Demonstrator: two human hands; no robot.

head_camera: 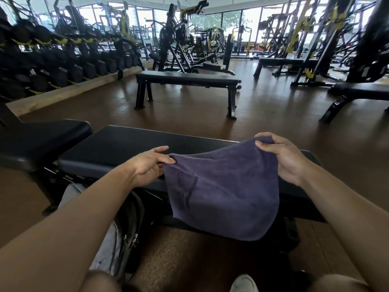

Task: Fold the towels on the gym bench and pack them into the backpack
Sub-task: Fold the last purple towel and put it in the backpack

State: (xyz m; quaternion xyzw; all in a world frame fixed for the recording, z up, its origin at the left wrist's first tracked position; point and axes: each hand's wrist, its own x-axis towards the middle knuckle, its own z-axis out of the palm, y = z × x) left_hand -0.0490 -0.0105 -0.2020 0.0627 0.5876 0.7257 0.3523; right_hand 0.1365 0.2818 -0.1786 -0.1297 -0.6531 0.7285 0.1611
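Nearest, low left: grey fabric backpack with black panel and metal zipper pulls (117,234), standing on brown floor against the front of the long black padded gym bench (117,148). Above it, soft purple-grey terry towel (223,197), held up by two upper corners, hanging down over the bench's front edge. Left hand (147,165) pinching the left corner between thumb and fingers; right hand (282,157) gripping the raised right corner. Farther off, second flat black bench (187,79); beyond, dumbbell rack (63,66) and weight machines before windows.
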